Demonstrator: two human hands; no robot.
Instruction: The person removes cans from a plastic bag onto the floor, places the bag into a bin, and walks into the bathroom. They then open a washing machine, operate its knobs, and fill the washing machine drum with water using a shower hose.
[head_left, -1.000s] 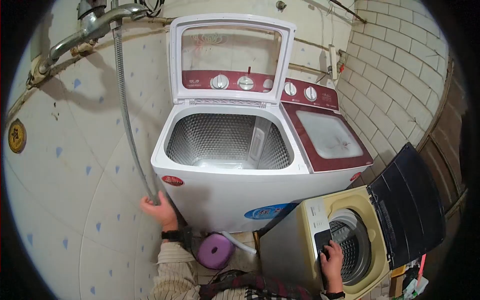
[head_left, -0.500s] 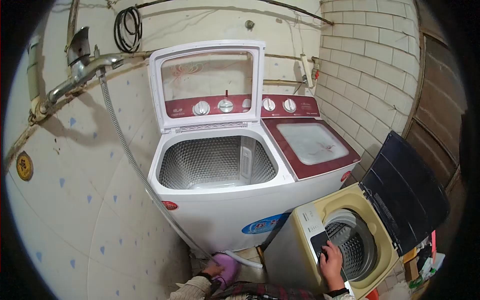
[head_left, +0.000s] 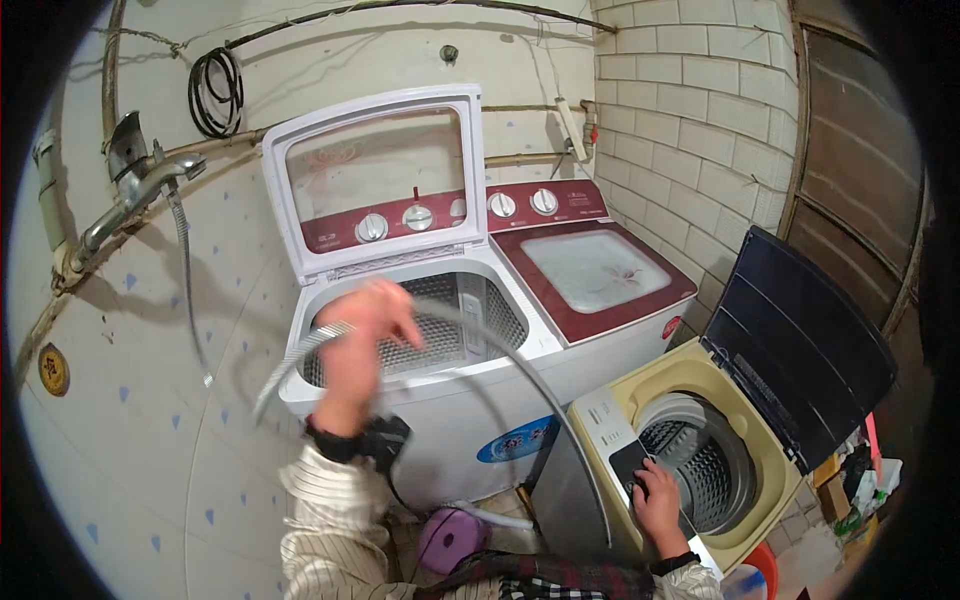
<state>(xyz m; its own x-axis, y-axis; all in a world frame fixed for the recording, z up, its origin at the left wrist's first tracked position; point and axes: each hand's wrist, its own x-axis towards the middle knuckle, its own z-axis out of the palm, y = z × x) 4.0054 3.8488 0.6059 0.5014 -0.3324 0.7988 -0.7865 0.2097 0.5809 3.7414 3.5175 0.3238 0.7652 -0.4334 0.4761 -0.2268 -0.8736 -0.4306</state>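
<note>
My left hand (head_left: 365, 325), blurred by motion, is raised in front of the open tub of the white and red washing machine (head_left: 440, 420). Its fingers are closed on a grey ribbed hose (head_left: 545, 385), which arcs over to the right and hangs down by the smaller machine. Resting on the control panel edge of the small yellow and grey washing machine (head_left: 615, 400) is my right hand (head_left: 657, 505), fingers slightly curled and apart, holding nothing. The small machine's dark lid (head_left: 800, 345) stands open.
At the left wall a metal tap (head_left: 135, 200) carries a short hanging hose (head_left: 190, 290). A purple round object (head_left: 452, 540) lies on the floor beside a white pipe (head_left: 490, 516). Assorted items and a red-rimmed bucket (head_left: 762, 570) are at the lower right.
My left hand has risen from the floor near the purple object, bringing the grey hose up over the large machine. My right hand stays on the small machine. The view has shifted right.
</note>
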